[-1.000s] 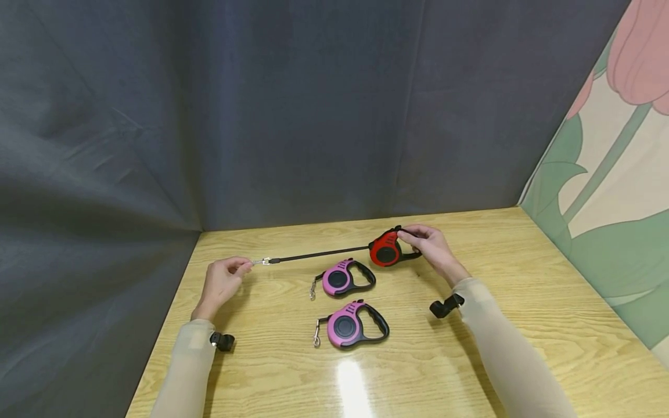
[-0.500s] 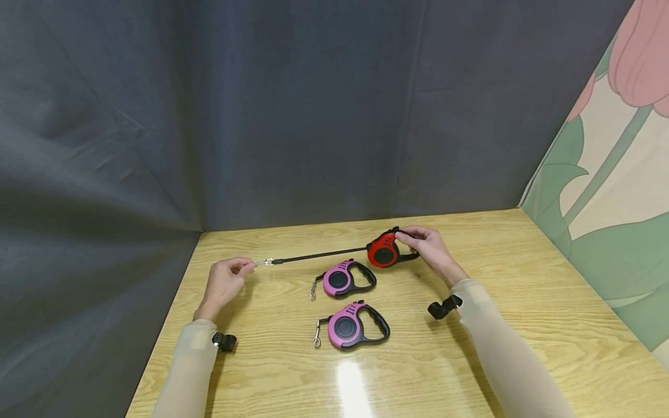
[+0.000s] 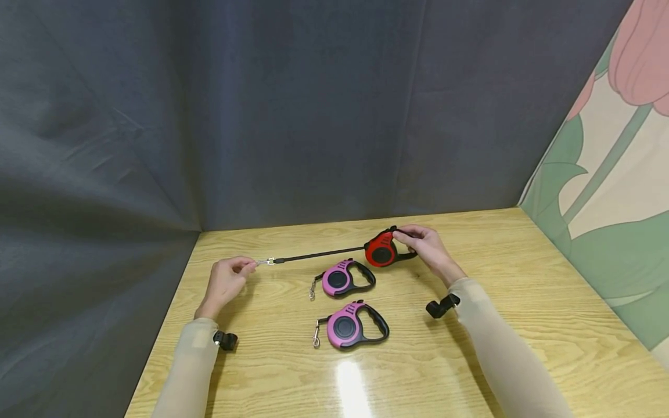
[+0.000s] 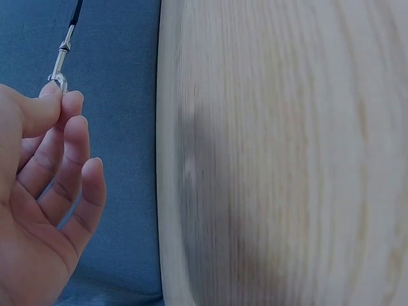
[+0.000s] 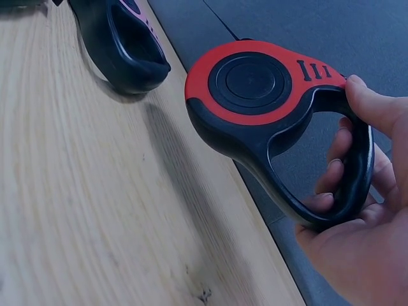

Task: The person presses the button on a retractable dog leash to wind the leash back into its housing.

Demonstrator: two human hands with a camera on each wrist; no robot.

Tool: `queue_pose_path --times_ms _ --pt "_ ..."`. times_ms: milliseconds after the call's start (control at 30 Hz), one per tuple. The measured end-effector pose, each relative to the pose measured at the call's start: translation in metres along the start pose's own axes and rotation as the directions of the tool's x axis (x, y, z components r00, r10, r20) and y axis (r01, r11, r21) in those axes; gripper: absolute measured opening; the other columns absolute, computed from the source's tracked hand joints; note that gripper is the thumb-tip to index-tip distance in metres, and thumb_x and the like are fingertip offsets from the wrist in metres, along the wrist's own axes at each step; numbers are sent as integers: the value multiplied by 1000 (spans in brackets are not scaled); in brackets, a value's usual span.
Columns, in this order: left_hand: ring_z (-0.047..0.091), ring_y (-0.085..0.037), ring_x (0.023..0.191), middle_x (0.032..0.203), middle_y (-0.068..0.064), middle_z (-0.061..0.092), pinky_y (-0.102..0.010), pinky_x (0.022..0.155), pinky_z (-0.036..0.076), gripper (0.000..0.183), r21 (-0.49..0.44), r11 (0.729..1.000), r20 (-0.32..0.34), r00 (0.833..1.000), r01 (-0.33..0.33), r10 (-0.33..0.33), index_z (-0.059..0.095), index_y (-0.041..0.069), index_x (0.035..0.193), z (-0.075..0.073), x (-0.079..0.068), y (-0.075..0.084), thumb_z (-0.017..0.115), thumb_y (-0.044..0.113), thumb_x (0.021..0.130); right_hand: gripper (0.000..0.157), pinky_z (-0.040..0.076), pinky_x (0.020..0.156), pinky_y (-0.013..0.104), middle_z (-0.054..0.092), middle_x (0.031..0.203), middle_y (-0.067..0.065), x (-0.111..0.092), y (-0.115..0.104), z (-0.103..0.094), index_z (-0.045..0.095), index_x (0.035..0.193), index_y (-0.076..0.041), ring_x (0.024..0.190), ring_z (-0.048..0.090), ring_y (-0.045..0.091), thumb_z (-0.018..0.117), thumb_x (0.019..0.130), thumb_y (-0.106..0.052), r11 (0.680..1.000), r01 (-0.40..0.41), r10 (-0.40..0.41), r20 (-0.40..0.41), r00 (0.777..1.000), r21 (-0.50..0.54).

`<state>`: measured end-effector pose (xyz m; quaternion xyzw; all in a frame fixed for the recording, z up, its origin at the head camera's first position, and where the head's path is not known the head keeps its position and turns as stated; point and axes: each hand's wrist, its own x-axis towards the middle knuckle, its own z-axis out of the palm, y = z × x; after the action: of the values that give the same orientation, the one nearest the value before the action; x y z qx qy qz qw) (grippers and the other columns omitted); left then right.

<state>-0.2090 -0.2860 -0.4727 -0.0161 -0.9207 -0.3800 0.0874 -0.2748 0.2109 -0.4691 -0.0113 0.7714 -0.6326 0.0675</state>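
A red and black retractable dog leash (image 3: 381, 255) is held up over the back of the table by my right hand (image 3: 425, 247). In the right wrist view, the fingers of that hand curl through the loop of its black handle (image 5: 360, 172), with the thumb near the top. A black strap (image 3: 319, 254) runs out of it to the left, looking straight. At the strap's end, my left hand (image 3: 226, 284) pinches the silver snap hook (image 4: 60, 70) between thumb and forefinger; the other fingers are loosely bent. Nearer me lie two pink leashes, one upper (image 3: 337, 280) and one lower (image 3: 345, 327).
The wooden table (image 3: 272, 377) bears both pink leashes, their metal hooks pointing left. Dark cloth (image 3: 303, 116) hangs behind the table and on the left. A wall with a tulip pattern (image 3: 617, 191) stands on the right.
The red leash in my right hand has moved slightly left. My left hand has shifted a little to the right, still pinching the hook. The pink leashes have stayed put.
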Motion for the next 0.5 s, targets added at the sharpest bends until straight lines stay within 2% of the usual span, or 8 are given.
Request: queue_pose_path --times_ms 500 --pt "67 -18 78 95 -11 82 -27 69 49 18 -6 1000 5 1000 -14 14 82 7 108 1 -2 0 73 21 103 55 50 79 26 69 101 -17 0 -4 12 63 141 1 88 60 16 76 100 -34 1000 -2 2 8 1000 26"
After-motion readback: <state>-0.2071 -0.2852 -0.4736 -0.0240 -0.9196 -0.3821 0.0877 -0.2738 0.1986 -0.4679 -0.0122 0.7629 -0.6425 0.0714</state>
